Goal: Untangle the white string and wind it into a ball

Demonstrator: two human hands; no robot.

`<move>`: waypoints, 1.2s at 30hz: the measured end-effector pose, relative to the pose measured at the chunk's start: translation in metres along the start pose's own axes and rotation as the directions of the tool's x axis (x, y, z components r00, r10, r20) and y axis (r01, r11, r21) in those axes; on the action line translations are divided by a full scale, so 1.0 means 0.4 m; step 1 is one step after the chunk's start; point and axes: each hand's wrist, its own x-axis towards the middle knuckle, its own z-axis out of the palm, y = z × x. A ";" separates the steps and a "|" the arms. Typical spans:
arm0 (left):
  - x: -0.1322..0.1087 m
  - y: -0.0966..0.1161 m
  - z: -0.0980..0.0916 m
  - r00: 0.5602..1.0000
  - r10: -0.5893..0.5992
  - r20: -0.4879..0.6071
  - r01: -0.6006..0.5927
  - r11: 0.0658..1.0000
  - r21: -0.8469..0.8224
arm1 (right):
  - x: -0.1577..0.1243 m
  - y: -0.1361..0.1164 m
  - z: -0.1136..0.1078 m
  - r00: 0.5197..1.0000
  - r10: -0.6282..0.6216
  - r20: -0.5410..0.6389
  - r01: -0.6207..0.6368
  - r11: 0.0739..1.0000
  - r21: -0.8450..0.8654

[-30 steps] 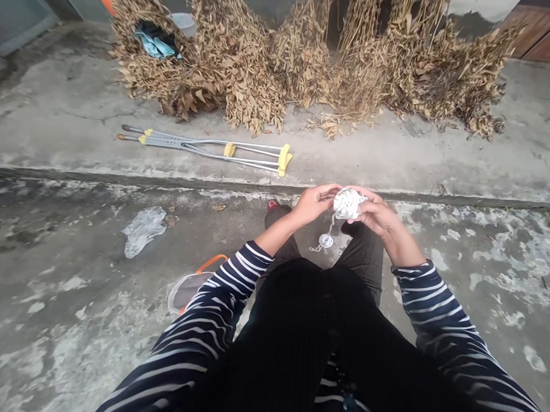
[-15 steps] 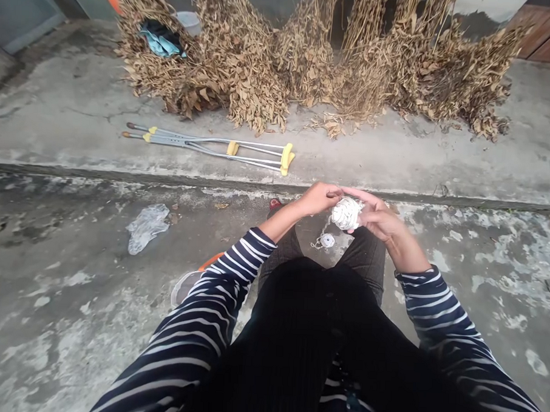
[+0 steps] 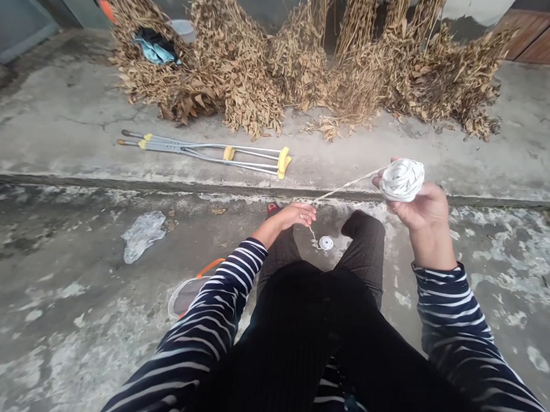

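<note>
My right hand [image 3: 423, 206] is closed on a ball of white cord [image 3: 402, 180], raised at the right over the step's edge. From the ball a twisted strand [image 3: 349, 184] slopes down to my left hand [image 3: 298, 215], whose fingers are curled round it. Below my left hand the strand hangs to the ground, by a small flat white coil [image 3: 325, 243] lying between my feet.
On the step [image 3: 77, 155] lie grey crutches with yellow pads [image 3: 283, 162]. Dried plants [image 3: 253, 77] lean along the wall, a blue and black cloth [image 3: 157, 48] on them. A clear plastic bag [image 3: 142, 235] and an orange-handled item [image 3: 189, 294] are at the left.
My hands have moved apart. My right hand has gone up and right with the ball, my left slightly down and left, and the strand now stretches between them.
</note>
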 end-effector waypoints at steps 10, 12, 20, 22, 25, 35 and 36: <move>0.069 0.153 -0.008 0.924 0.270 -0.270 -0.148 0.905 0.399 | -0.006 0.004 0.008 0.993 0.085 -0.078 -0.077 0.993 0.092; 0.072 0.182 0.079 0.886 0.445 -0.132 -0.347 0.825 0.446 | 0.008 0.025 0.028 0.985 0.159 -0.062 -0.153 0.984 0.091; 0.029 0.174 0.291 0.860 0.510 0.016 -0.510 0.859 0.033 | 0.038 0.067 0.034 0.951 0.298 0.086 -0.299 0.954 -0.002; 0.016 0.163 0.290 0.874 0.486 0.001 -0.486 0.873 0.039 | 0.036 0.063 0.025 0.943 0.312 0.113 -0.313 0.950 -0.014; -0.005 0.163 0.281 0.871 0.490 -0.022 -0.485 0.867 0.117 | 0.031 0.056 0.026 0.948 0.302 0.097 -0.305 0.952 0.009; 0.003 0.191 0.261 0.862 0.504 0.047 -0.492 0.812 0.313 | 0.037 0.054 0.054 0.961 0.275 -0.036 -0.275 0.962 0.005; 0.004 0.194 0.263 0.865 0.499 0.049 -0.484 0.806 0.340 | 0.040 0.053 0.053 0.964 0.262 -0.051 -0.263 0.965 -0.024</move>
